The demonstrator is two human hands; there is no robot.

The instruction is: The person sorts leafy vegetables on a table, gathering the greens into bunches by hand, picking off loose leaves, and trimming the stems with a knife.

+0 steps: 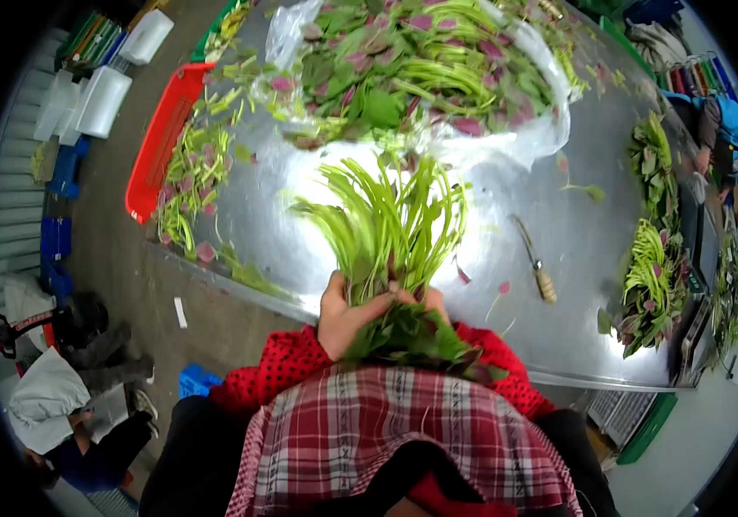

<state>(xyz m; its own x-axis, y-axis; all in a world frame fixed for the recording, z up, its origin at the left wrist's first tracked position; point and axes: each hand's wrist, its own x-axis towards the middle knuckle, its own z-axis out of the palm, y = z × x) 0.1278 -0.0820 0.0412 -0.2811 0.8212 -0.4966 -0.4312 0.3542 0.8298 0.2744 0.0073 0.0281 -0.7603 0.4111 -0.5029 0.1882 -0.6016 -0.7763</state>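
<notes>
A bunch of leafy greens (386,215) is held between my two hands at the near edge of the metal table, its pale green stems fanned away from me and its dark leaves toward my apron. My left hand (345,317) wraps round the left side of the bunch. On the right side, my right hand (425,302) grips it too, partly hidden by stems and leaves. Beyond the bunch lies a large heap of green and purple leaves (421,73) on a clear plastic bag (524,142). A curved blade with a wooden handle (544,283) rests to the right.
A red crate (166,142) stands at the table's left edge beside loose trimmings (192,181). Stacked bunches (652,276) lie along the right side of the metal table (584,336). One person (59,401) is at lower left, another (727,129) at upper right.
</notes>
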